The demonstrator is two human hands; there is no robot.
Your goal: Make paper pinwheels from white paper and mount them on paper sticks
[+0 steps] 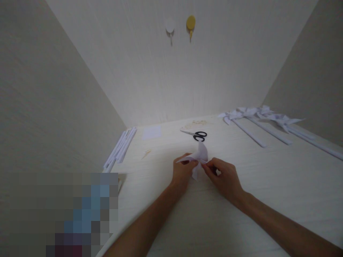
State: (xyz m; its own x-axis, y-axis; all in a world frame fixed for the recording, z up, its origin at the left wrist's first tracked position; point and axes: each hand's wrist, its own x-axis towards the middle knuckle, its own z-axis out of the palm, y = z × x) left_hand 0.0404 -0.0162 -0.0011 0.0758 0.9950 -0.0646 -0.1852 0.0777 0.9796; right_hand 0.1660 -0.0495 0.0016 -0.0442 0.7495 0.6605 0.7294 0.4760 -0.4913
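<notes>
So the person has both hands down on the pale wood-grain tabletop (268, 185), working a white folded paper piece (200, 154) that sits near the middle of the table, just in front of them. The left hand (182, 173) pinches its left flap between thumb and fingertips, and the right hand (223, 176) pinches the centre from the other side, so both are closed on the paper. It's got pointed flaps sticking up and out, kinda pinwheel-looking, with one flap hanging down between the hands. Going from the paper: at 12 o'clock, close behind it, lies a pair of black-handled metal scissors (197, 135), blades pointing left. Just past those there's a faint brownish smudge (195, 124) on the table. At 11 o'clock is a small flat white paper sheet (151, 132), and at 10 o'clock a bundle of white rolled paper sticks (120, 148) lies along the left wall. At 2 o'clock, well apart, a row of white paper pinwheels on white sticks (257, 119) lies flat by the right wall. Up on the back wall at 12 are a round white wall hook (169, 28) and a yellow wall hook (190, 24) side by side.
</notes>
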